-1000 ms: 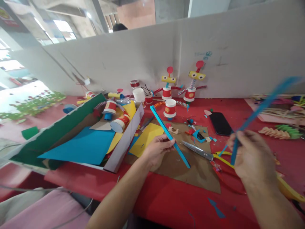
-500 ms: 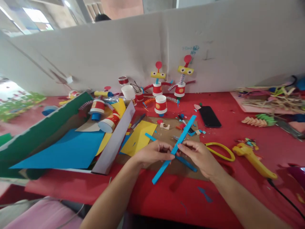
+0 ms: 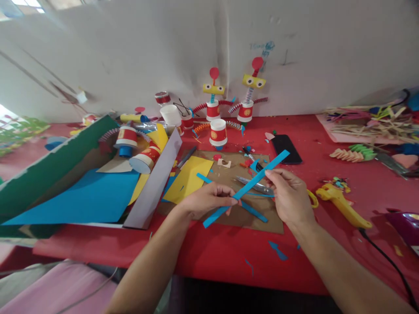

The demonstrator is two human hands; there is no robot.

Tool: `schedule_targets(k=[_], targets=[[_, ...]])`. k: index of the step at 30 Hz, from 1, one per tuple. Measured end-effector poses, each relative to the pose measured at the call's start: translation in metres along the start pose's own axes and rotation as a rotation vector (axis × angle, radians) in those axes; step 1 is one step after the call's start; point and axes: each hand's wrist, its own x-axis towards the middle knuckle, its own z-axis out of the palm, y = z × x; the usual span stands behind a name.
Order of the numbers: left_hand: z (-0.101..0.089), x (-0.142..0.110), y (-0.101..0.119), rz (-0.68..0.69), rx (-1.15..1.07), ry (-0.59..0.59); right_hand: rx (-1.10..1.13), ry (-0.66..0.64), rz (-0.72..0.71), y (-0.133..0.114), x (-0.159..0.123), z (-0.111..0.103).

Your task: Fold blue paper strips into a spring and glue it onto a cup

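Two blue paper strips cross each other above a brown cardboard sheet. The upper blue paper strip runs slantwise from lower left to upper right. Below it, the other blue paper strip slopes down to the right, partly hidden by the fingers. My left hand pinches the strips near their crossing, thumb on top. Farther up the upper strip, my right hand grips it between thumb and fingers. Scissors with yellow handles lie on the cardboard beneath, partly covered by my right hand.
A green-sided box holding blue card and cup figures stands left. Yellow paper lies beside it. Several cup figures stand at the back. Right are a phone, a yellow glue gun with its cord, and dried stalks.
My right hand has slid outward along the upper strip, away from the crossing. That strip now lies flatter in its slant. More of the scissors shows, and the view has tipped down.
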Motion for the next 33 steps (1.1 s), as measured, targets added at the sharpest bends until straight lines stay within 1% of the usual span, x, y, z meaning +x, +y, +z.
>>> schedule_targets(k=[1,2,4,5,6,8,10,12,14,16,19,22,24,26,28,30,33], targets=[[-0.003,0.0,0.0,0.027,0.003,0.045,-0.048,-0.028,-0.028,0.0,0.0,-0.002],[-0.006,-0.001,0.0,0.066,-0.003,0.109,-0.13,-0.101,-0.06,-0.001,0.001,-0.004],[-0.014,-0.002,-0.001,0.191,-0.07,0.274,-0.397,-0.326,-0.159,-0.001,0.004,-0.008],[-0.019,-0.002,-0.001,0.263,-0.136,0.35,-0.56,-0.435,-0.224,0.0,0.004,-0.01],[-0.023,-0.003,-0.001,0.332,-0.218,0.407,-0.719,-0.517,-0.297,0.001,0.005,-0.011],[-0.028,-0.003,-0.001,0.424,-0.382,0.46,-0.957,-0.604,-0.42,0.006,0.005,-0.011],[-0.03,-0.003,0.0,0.461,-0.507,0.457,-1.071,-0.647,-0.476,0.009,0.003,-0.009],[-0.028,-0.003,0.0,0.45,-0.551,0.439,-1.09,-0.652,-0.48,0.01,0.003,-0.008],[-0.024,-0.002,0.0,0.402,-0.474,0.459,-1.037,-0.598,-0.45,0.009,0.003,-0.008],[-0.019,0.001,-0.002,0.32,-0.269,0.486,-0.945,-0.538,-0.41,0.006,0.004,-0.008],[-0.009,0.009,-0.008,0.228,0.121,0.449,-0.803,-0.487,-0.381,0.002,0.005,-0.008],[-0.001,0.018,-0.018,0.249,0.443,0.436,-0.723,-0.49,-0.313,0.0,0.002,-0.007],[0.002,0.022,-0.024,0.276,0.58,0.457,-0.696,-0.526,-0.225,0.0,0.001,-0.007],[0.004,0.024,-0.027,0.265,0.648,0.469,-0.677,-0.549,-0.176,0.0,0.001,-0.008],[0.003,0.024,-0.027,0.222,0.672,0.468,-0.654,-0.536,-0.198,0.0,0.003,-0.009],[0.001,0.021,-0.024,0.174,0.672,0.484,-0.644,-0.487,-0.258,-0.001,0.006,-0.011],[-0.004,0.017,-0.019,0.118,0.627,0.565,-0.645,-0.356,-0.312,-0.005,0.011,-0.015]])
